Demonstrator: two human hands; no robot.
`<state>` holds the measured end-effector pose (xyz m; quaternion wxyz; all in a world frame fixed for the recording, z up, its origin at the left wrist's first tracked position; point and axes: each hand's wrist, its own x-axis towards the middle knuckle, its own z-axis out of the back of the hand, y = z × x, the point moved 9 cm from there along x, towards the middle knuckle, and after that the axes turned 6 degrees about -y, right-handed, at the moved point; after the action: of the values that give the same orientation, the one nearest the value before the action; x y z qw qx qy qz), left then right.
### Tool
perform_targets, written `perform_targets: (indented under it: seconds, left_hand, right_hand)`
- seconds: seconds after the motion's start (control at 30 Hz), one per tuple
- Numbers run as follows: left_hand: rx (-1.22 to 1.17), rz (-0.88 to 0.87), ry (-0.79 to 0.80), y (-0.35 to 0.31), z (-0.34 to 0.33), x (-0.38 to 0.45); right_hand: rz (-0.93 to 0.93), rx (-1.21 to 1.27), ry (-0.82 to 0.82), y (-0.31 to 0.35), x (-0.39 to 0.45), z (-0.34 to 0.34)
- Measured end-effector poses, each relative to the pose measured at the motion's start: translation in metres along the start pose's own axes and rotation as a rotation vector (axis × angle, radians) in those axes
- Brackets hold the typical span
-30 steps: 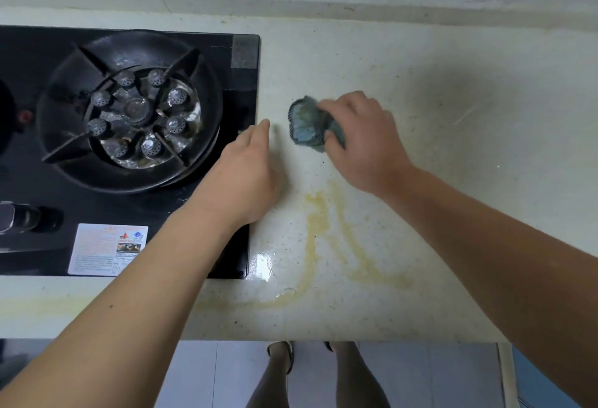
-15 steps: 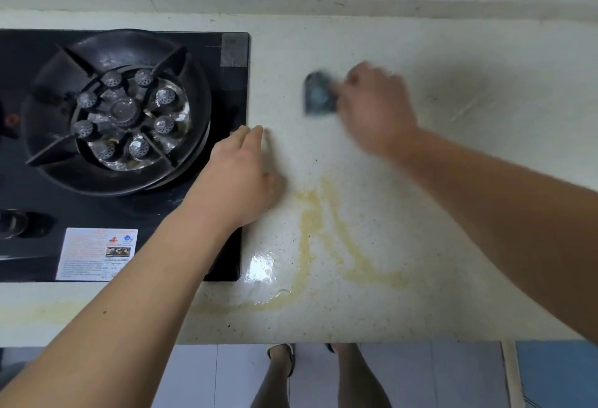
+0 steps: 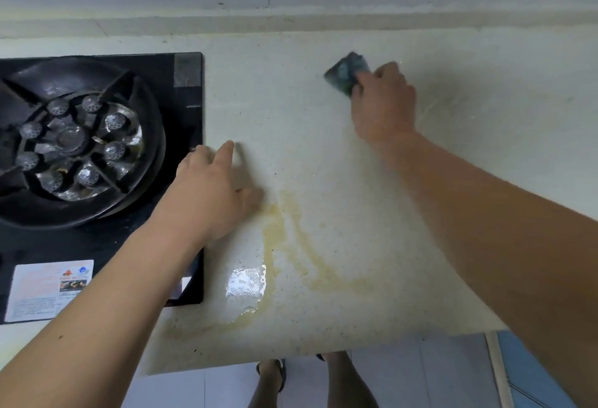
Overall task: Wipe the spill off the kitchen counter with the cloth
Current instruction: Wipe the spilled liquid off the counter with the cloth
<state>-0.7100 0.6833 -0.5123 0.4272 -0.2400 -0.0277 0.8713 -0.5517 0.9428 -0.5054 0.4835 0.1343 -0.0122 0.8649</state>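
Note:
A yellowish spill streaks the pale speckled counter, running from the middle down to a wet shiny patch near the front edge. My right hand grips a small blue-green cloth and presses it on the counter far back, well beyond the spill. My left hand lies flat on the counter beside the stove's right edge, fingers together, thumb just touching the top of the spill, holding nothing.
A black gas stove with a round burner and a white label fills the left side. The wall's upstand runs along the back. The counter's front edge lies near the bottom, with my feet on the tiled floor below.
My right hand has swept the cloth away from the stove, up and to the right toward the back wall. The left hand has stayed by the stove edge.

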Motion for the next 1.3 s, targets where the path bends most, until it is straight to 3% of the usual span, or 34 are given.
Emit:
perform_targets:
  seconds: [0.07,0.13,0.2,0.27,0.33,0.37,0.47,0.53,0.57,0.6,0.67,0.77,0.83,0.9,1.0,1.07,1.13,1.3]
  left_hand:
    - [0.024,-0.008,-0.002,0.001,-0.003,0.0]
    - [0.04,-0.008,0.001,0.002,-0.01,0.0]
    - [0.054,-0.008,-0.012,0.0,-0.014,0.0]
    - [0.061,-0.012,-0.028,-0.003,-0.013,0.0]
    - [0.045,-0.006,-0.04,-0.006,-0.008,0.0]
    - [0.029,0.005,-0.034,-0.006,-0.006,0.001]
    - [-0.013,0.039,0.005,-0.002,-0.002,0.0]
    - [-0.035,0.031,0.028,-0.001,0.0,-0.003]
    - [-0.046,0.02,0.028,-0.001,0.002,-0.006]
    - [-0.065,0.015,0.023,0.0,0.003,-0.01]
    - [-0.156,0.025,-0.006,0.001,0.005,-0.016]
    - [-0.341,0.063,-0.063,0.009,0.007,-0.024]
    - [-0.437,0.066,-0.109,0.012,0.013,-0.03]
    - [-0.485,0.071,-0.13,0.017,0.018,-0.041]
    - [-0.536,0.08,-0.118,0.027,0.018,-0.055]
    - [-0.577,0.097,-0.107,0.037,0.017,-0.063]
    - [-0.633,0.124,-0.102,0.046,0.017,-0.069]
    - [-0.698,0.184,-0.128,0.065,0.02,-0.087]
  right_hand:
    - [-0.358,-0.022,0.0,-0.068,0.013,0.005]
    - [-0.429,0.003,0.032,-0.065,-0.002,0.006]
    - [-0.187,0.145,0.034,-0.005,-0.038,0.006]
    - [0.205,0.25,0.144,0.073,-0.104,0.006]
    - [0.386,0.261,0.199,0.092,-0.136,0.005]
    - [0.315,0.25,0.158,0.073,-0.123,0.006]
    - [-0.239,0.067,-0.016,-0.05,-0.065,0.009]
    - [-0.509,-0.003,-0.025,-0.112,-0.055,0.018]
    - [-0.56,0.008,0.0,-0.112,-0.06,0.019]
    - [-0.54,0.035,0.022,-0.091,-0.067,0.019]
    - [-0.33,0.157,0.02,-0.01,-0.096,0.018]
    - [0.202,0.272,0.141,0.142,-0.188,0.022]
    - [0.422,0.302,0.207,0.177,-0.218,0.026]
    - [0.368,0.238,0.154,0.151,-0.191,0.017]
    - [-0.149,0.125,0.045,0.049,-0.119,0.005]
    - [-0.316,0.103,0.065,0.019,-0.102,0.004]
    - [-0.249,0.101,0.102,0.044,-0.095,0.003]
    - [0.185,0.245,0.198,0.177,-0.113,-0.007]
